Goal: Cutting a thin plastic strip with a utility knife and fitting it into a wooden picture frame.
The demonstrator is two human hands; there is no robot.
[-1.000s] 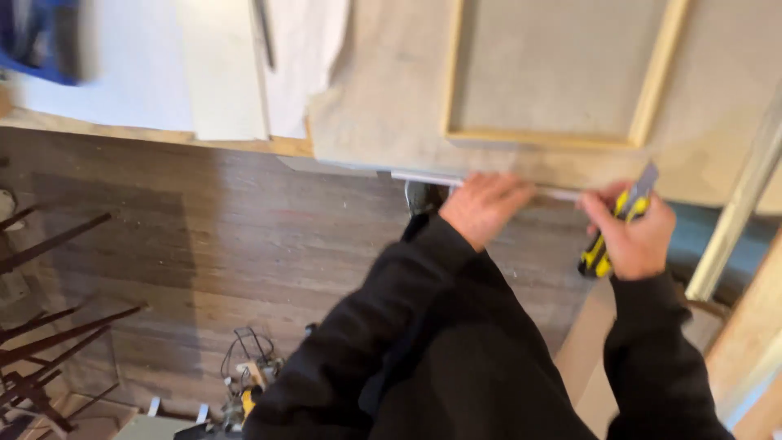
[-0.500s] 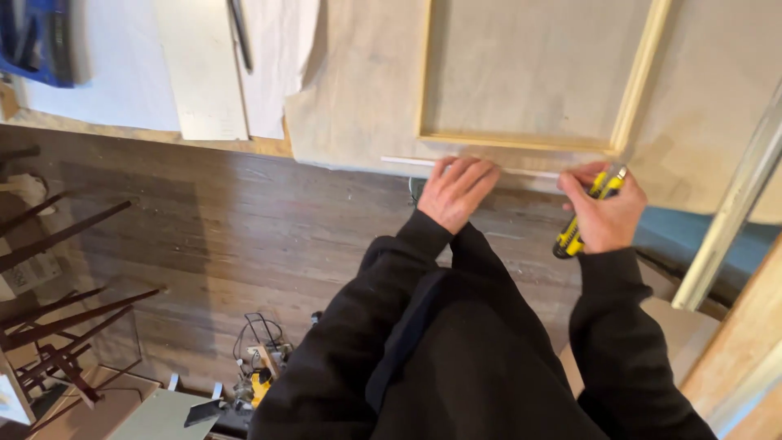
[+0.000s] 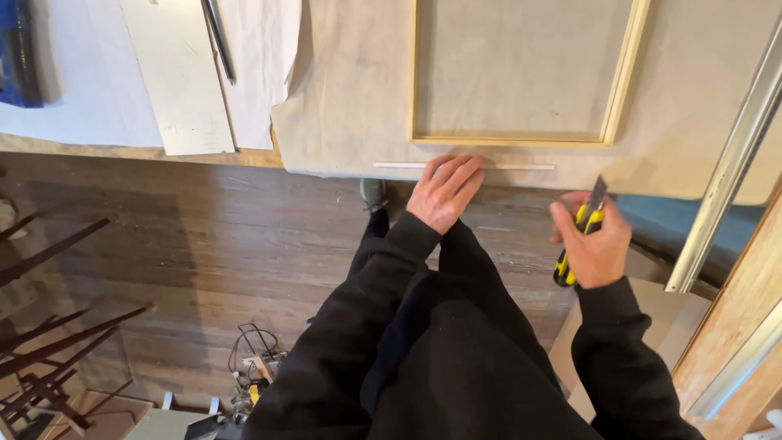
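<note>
Pressing flat, left hand (image 3: 444, 191) has fingers extended and released on a thin white strip (image 3: 521, 166) lying along the near edge of the cloth-covered tabletop (image 3: 350, 106), just below the wooden frame (image 3: 617, 90). Right hand (image 3: 593, 244), off the tabletop to the right, has fingers clenched on a yellow-black utility knife (image 3: 580, 236), blade pointing up.

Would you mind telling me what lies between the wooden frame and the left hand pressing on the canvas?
In the head view, a thin white strip lies on the canvas between the wooden frame and the left hand, whose fingertips rest on it.
</note>
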